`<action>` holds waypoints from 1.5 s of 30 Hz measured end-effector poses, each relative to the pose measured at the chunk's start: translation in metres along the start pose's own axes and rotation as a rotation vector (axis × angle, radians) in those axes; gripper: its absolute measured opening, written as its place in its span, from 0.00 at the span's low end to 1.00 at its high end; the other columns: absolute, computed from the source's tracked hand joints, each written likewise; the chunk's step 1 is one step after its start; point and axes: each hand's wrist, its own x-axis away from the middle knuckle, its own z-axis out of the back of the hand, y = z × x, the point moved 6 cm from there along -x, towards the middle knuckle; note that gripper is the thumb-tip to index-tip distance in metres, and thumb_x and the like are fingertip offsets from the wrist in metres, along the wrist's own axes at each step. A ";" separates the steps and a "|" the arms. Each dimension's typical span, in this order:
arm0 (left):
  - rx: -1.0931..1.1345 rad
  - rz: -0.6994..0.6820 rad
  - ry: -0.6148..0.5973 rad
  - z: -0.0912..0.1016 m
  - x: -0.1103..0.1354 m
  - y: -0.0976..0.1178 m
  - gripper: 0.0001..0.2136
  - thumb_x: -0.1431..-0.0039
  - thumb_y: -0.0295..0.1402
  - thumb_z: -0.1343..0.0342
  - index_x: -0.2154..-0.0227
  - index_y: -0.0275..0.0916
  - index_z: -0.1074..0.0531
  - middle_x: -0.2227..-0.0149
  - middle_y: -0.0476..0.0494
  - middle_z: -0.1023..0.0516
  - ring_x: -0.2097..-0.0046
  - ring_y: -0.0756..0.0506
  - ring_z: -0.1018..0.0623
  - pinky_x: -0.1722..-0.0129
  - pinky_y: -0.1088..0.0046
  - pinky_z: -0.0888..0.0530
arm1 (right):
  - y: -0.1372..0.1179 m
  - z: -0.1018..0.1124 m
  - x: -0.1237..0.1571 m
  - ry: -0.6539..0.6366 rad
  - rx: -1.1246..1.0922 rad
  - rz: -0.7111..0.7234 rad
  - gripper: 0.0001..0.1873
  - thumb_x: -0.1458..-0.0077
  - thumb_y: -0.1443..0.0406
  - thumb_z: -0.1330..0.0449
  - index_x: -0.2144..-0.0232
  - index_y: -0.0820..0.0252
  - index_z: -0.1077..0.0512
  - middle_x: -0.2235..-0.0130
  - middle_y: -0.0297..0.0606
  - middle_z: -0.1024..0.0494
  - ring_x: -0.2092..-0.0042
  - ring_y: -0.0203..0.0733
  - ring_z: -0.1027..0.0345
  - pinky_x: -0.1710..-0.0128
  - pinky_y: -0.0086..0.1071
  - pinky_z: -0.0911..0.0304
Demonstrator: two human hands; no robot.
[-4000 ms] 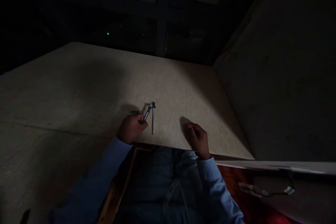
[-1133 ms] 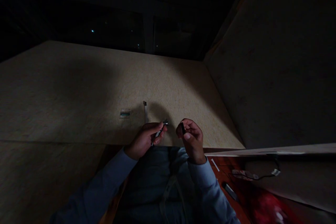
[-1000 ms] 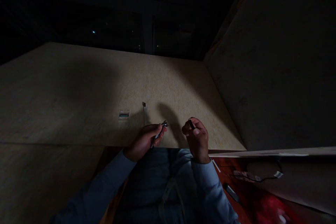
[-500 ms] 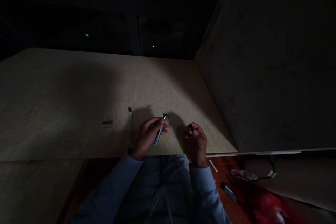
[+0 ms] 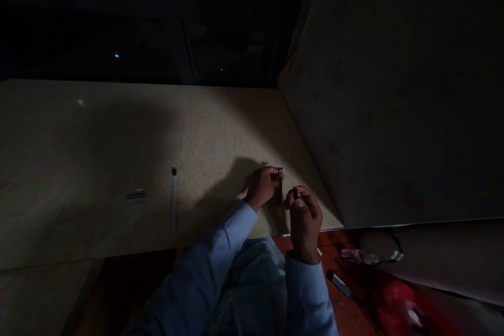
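Dim bench (image 5: 220,126); near its front right corner, left fingers (image 5: 271,179) pinch a razor (image 5: 281,189), right fingers (image 5: 310,198) a small black piece (image 5: 295,194).

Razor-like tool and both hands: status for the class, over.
Left hand gripping razor-like tool. Right hand pinching small dark piece. Pale stick lying off left, apart from both hands.

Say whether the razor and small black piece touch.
Apart: the head view shows a gap between the razor and the small black piece in the right hand.

Left hand (image 5: 263,185) holds razor-like tool (image 5: 281,190); right hand (image 5: 305,218) pinches small black piece (image 5: 296,193); white stick (image 5: 174,200) on tabletop (image 5: 208,131).
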 end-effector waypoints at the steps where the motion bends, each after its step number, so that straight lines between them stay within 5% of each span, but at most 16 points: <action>1: -0.037 0.016 -0.002 -0.004 -0.003 0.001 0.09 0.40 0.34 0.43 0.68 0.33 0.22 0.67 0.41 0.19 0.66 0.48 0.23 0.66 0.75 0.33 | -0.001 0.004 -0.001 0.011 0.015 0.013 0.13 0.51 0.60 0.34 0.64 0.59 0.27 0.69 0.33 0.29 0.69 0.35 0.37 0.68 0.30 0.40; 15: -0.515 0.030 -0.022 -0.048 -0.032 0.012 0.14 0.36 0.40 0.52 0.60 0.39 0.24 0.59 0.35 0.18 0.60 0.40 0.19 0.63 0.68 0.28 | -0.001 0.012 -0.004 -0.003 0.176 0.045 0.15 0.50 0.60 0.31 0.60 0.60 0.24 0.64 0.37 0.24 0.62 0.38 0.31 0.61 0.31 0.35; 25: -0.546 -0.009 -0.044 -0.040 -0.027 0.008 0.17 0.31 0.40 0.58 0.59 0.40 0.24 0.60 0.37 0.18 0.60 0.42 0.18 0.63 0.70 0.28 | 0.001 0.013 -0.004 -0.017 0.218 0.044 0.15 0.50 0.60 0.31 0.61 0.61 0.25 0.65 0.36 0.25 0.63 0.38 0.30 0.62 0.31 0.34; 32: -0.529 -0.136 -0.125 -0.056 -0.031 0.018 0.16 0.33 0.38 0.54 0.64 0.39 0.21 0.58 0.36 0.19 0.58 0.42 0.19 0.61 0.70 0.28 | 0.001 0.012 -0.005 0.025 0.238 0.042 0.17 0.50 0.59 0.31 0.60 0.60 0.25 0.65 0.37 0.24 0.62 0.40 0.30 0.60 0.34 0.33; 45: -0.463 0.009 -0.038 -0.037 -0.019 0.016 0.15 0.33 0.38 0.52 0.59 0.38 0.21 0.60 0.34 0.19 0.62 0.43 0.21 0.61 0.68 0.28 | 0.007 0.015 -0.004 0.045 0.239 -0.005 0.19 0.52 0.57 0.30 0.60 0.61 0.25 0.65 0.37 0.23 0.62 0.39 0.30 0.60 0.33 0.34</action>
